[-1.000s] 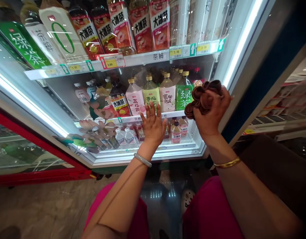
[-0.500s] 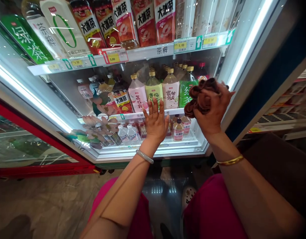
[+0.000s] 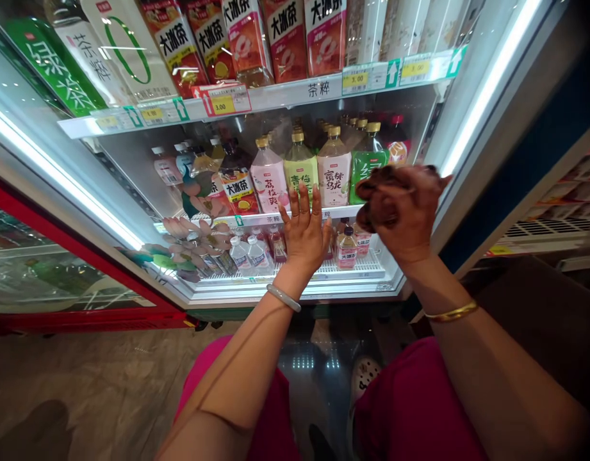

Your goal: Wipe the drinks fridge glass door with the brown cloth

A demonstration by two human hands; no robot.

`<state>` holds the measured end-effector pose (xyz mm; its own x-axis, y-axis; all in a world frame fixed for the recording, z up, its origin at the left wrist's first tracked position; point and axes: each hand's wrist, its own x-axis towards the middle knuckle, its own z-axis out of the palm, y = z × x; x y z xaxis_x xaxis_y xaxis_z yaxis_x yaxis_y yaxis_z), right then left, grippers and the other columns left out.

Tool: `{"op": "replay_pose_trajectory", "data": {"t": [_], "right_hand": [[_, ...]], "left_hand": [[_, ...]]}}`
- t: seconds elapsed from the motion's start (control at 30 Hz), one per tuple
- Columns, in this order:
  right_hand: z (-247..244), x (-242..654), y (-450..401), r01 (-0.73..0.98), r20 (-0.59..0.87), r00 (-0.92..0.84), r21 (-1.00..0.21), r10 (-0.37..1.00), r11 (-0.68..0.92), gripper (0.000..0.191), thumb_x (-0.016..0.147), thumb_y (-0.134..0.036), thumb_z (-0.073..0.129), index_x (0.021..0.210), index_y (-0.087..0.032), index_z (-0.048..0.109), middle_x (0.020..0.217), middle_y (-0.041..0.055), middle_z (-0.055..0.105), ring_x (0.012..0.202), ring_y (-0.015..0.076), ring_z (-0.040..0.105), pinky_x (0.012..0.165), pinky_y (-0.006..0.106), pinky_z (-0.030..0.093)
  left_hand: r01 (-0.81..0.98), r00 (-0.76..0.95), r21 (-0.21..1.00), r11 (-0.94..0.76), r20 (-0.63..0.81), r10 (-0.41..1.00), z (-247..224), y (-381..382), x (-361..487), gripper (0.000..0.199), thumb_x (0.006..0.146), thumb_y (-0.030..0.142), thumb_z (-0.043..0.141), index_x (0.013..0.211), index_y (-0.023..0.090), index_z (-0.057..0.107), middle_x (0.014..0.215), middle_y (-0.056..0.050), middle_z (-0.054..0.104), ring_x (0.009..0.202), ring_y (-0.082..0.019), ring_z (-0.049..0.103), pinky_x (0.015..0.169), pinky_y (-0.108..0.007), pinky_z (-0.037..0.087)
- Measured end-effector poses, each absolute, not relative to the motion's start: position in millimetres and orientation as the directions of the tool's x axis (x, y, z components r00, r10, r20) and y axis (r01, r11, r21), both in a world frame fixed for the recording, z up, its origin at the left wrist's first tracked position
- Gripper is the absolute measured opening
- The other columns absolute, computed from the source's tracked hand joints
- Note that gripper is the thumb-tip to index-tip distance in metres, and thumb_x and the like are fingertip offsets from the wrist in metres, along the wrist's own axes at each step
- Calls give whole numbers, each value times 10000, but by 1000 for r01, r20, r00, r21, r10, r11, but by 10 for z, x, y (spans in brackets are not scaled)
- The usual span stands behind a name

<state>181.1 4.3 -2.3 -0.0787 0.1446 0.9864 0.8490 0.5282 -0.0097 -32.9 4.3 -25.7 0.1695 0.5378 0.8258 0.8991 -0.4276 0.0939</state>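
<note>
My left hand [image 3: 304, 237] is facing the drink bottles [image 3: 300, 168], empty and spread open. My right hand [image 3: 412, 224] is gripping a brown curly thing [image 3: 382, 203] with bent fingers.

So the left hand [image 3: 305, 237] is spread flat in front of the drinks fridge [image 3: 295, 292], right by the yellow-green bottle [image 3: 301, 166], and the right hand [image 3: 410, 221] has a bunched brown thing [image 3: 384, 198] gripped near the green-label bottle [image 3: 366, 157].

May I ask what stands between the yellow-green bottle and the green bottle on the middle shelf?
A pale pink bottle with a gold cap, in the head view.
</note>
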Motion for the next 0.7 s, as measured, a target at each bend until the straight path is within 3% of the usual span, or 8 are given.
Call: {"op": "replay_pose_trajectory", "data": {"t": [0.07,0.13,0.23,0.33,0.43,0.53,0.63,0.7], "right_hand": [[35,1887,65,869,981,121,-180,155,462,434,836,-307,737,1251,-262,617,1476,165,500,1432,404,438,1197,668,325],[29,1845,65,869,975,162,-215,154,447,482,821,-332,740,1276,-253,603,1491,176,476,1435,428,422,1184,698,312],[-94,1612,26,852,983,-38,-61,179,519,443,838,-376,727,1253,-276,607,1469,121,519,1436,378,432,1184,642,367],[-242,1387,-23,816,954,-235,89,188,572,347,892,-355,696,1226,-307,616,1438,68,578,1442,315,450,1231,595,339],[-257,1382,-19,798,945,-283,138,162,587,291,909,-325,688,1194,-331,627,1415,45,600,1420,287,482,1248,578,324],[-119,1554,38,829,981,-126,22,150,558,320,880,-342,705,1192,-335,631,1424,60,565,1410,322,482,1212,625,343],[-12,1639,70,843,985,89,-153,147,516,431,848,-339,716,1265,-297,615,1472,146,494,1435,393,424,1201,693,294],[-37,1566,52,835,984,79,-154,163,528,486,825,-334,739,1287,-270,604,1486,168,480,1442,406,409,1197,686,315]], "left_hand": [[896,166,99,-432,829,535,-261,53,-322,775,994,273,498,1666,192,120,1742,-108,-24,1588,-244,-163,1270,-580,-109],[894,155,121,-432,820,551,-260,55,-314,770,995,277,492,1666,201,121,1743,-100,-23,1588,-248,-160,1266,-582,-118],[896,143,144,-420,802,581,-250,44,-305,763,988,300,499,1659,169,161,1742,-124,-1,1587,-270,-154,1259,-596,-123],[900,148,136,-414,798,584,-239,27,-302,757,974,268,497,1653,144,187,1740,-136,8,1585,-269,-162,1262,-599,-112],[899,150,134,-417,800,581,-234,21,-302,754,966,239,489,1653,141,193,1741,-129,15,1584,-260,-169,1266,-592,-110],[894,142,146,-424,805,576,-237,28,-303,713,1002,309,455,1650,144,206,1740,-133,37,1586,-255,-161,1264,-589,-115],[887,146,146,-438,811,566,-241,34,-309,668,1040,365,381,1651,156,209,1741,-126,54,1588,-237,-153,1266,-575,-118],[884,146,152,-442,809,570,-240,31,-313,665,1044,376,364,1653,161,205,1743,-120,51,1589,-238,-150,1267,-573,-116]]}}
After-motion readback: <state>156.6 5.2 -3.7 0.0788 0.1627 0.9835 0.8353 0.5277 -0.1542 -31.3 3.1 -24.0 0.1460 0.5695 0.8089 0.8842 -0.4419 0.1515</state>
